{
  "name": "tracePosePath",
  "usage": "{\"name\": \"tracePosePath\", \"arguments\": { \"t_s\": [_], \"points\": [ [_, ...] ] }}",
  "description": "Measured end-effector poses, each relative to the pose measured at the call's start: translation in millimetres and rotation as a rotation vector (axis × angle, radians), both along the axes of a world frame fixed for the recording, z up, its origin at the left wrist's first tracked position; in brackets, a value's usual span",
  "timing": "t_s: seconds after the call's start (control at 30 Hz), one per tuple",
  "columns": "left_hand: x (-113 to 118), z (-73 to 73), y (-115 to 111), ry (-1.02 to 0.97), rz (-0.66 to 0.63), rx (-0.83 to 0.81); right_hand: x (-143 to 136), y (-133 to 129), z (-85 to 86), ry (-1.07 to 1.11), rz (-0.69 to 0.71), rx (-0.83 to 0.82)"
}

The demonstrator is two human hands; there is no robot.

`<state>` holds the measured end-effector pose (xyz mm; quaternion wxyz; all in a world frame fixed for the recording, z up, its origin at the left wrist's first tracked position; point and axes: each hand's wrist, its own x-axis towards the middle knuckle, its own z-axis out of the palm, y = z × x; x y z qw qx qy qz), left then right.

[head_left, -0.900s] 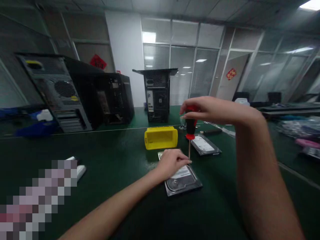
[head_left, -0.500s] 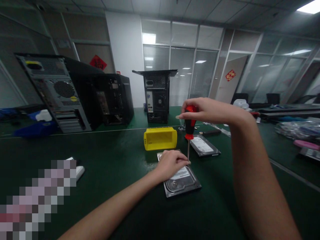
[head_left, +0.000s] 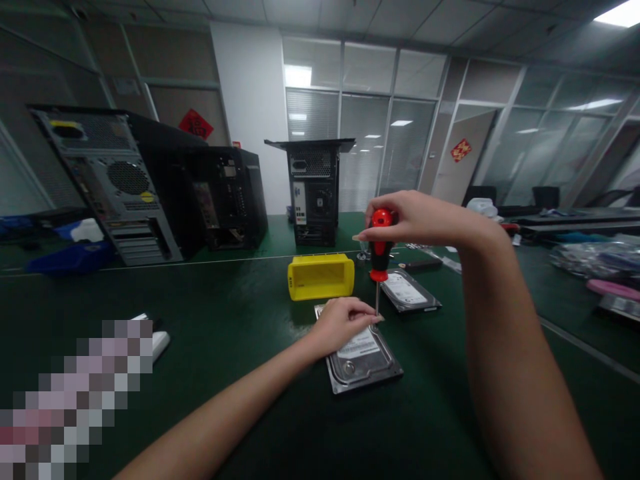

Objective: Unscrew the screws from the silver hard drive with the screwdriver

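Note:
A silver hard drive (head_left: 367, 373) with a white label lies flat on the green table. My left hand (head_left: 345, 323) rests over its far part, with thumb and fingers pinched round the lower shaft of a screwdriver. Upright above the drive's far right part stands that screwdriver (head_left: 380, 257), which has a red and black handle. My right hand (head_left: 395, 217) is closed round the handle's top from above, wrist bent. My left fingers hide the screwdriver's tip, so I cannot tell whether it touches a screw.
Behind the drive is a yellow plastic bin (head_left: 321, 293) on its side. A second hard drive (head_left: 410, 293) lies to the right, near a black-handled tool (head_left: 420, 265). Computer cases (head_left: 315, 200) stand at the back and left. Plastic bags (head_left: 600, 260) lie far right.
The screwdriver's tip end and my left fingertips have risen slightly. The handle appears turned, showing more red on top. The hard drive stays in place.

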<state>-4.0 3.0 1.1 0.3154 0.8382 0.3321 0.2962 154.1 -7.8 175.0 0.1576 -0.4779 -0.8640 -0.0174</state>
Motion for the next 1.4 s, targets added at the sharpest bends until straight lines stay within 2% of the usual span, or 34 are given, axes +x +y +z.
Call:
{"name": "tracePosePath", "arguments": {
  "t_s": [0.13,0.3,0.6,0.9,1.07,1.23,1.4],
  "points": [
    [0,0.3,0,0.017,0.005,0.008,1,2,-0.7,0.004,-0.036,0.005],
    [1,4.0,-2,0.027,0.011,0.011,0,1,0.2,0.014,0.033,-0.04],
    [-1,-0.9,1,0.016,-0.003,0.039,-2,-8,1.8,0.13,0.034,-0.256],
    [-1,8.5,-4,0.025,0.036,-0.028,-2,-7,0.8,0.095,0.052,-0.197],
    [-1,6.5,0,0.022,0.07,0.001,-1,-5,-0.5,0.144,0.027,-0.19],
    [-2,5.6,1,0.042,0.084,0.035,-1,-8,2.9,0.167,0.108,-0.253],
    [-3,6.7,-1,0.05,0.077,0.025,-4,-12,5.1,0.181,0.139,-0.242]
  ]
}}
